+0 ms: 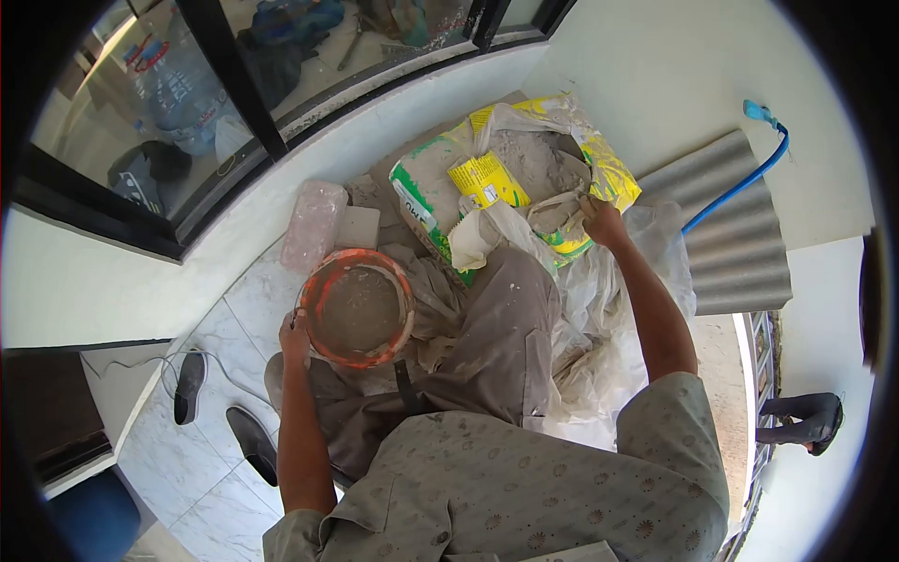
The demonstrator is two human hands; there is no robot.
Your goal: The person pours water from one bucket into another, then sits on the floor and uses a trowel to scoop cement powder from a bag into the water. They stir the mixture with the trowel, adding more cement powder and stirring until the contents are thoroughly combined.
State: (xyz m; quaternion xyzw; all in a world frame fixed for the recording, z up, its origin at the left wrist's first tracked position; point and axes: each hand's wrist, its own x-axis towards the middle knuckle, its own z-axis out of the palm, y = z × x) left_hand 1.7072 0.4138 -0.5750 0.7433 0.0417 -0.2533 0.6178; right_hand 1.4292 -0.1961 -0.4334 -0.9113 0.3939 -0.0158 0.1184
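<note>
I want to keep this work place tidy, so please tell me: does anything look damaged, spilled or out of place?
Yes: the yellow-and-green bag looks damaged, torn raggedly open, leaving its grey powder exposed. The two dark shoes also look stray, lying staggered on the tiles.

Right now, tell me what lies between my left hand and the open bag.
In the head view, the orange-rimmed bucket, at the left hand, comes first; then crumpled, dusty material reaches toward the bag.

Having the bucket [406,307] just right of the left hand [294,337], shoes [251,442] left of it, the sack [613,178] at the right hand [604,221].
</note>
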